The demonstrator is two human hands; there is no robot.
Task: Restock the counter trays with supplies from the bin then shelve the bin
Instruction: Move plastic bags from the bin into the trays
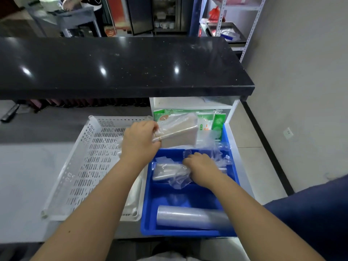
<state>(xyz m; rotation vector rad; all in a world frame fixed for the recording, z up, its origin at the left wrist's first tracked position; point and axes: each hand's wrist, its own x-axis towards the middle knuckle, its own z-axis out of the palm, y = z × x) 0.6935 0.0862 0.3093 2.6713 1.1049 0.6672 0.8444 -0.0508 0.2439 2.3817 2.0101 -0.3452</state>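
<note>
Your two bare arms come in from the bottom. Just past them a clear shiny roll of plastic (pixel 190 216) lies on its side in the near part of the blue plastic tray (pixel 148 204). Low walls split the tray into parts. Your right hand (pixel 202 167) is down in a part farther back, on top of some crinkly clear bags (pixel 177 174). Its fingers are tucked under, so I cannot tell if it pinches the bags or only presses on them.

Your left hand (pixel 138 140) has its fingers curled round one end of a clear plastic pack of pale flat sheets (pixel 178 134) (napkins, maybe, but I can't be sure). That pack looks like the thing to put away now. It is up in the air, over the far edge of the blue tray. Its long side runs from your left hand out to the right, and the right end is tipped up a little. The far end of the tray is right under it, so I think the pack must come down and a bit toward you, kept sideways so it fits. Your right hand is lower and nearer to you, and it could hold the bags out of the way.

The white plastic basket full of little holes (pixel 84 157) sits just left of the tray. I think it is the bin, and it is not shelved yet.
</note>
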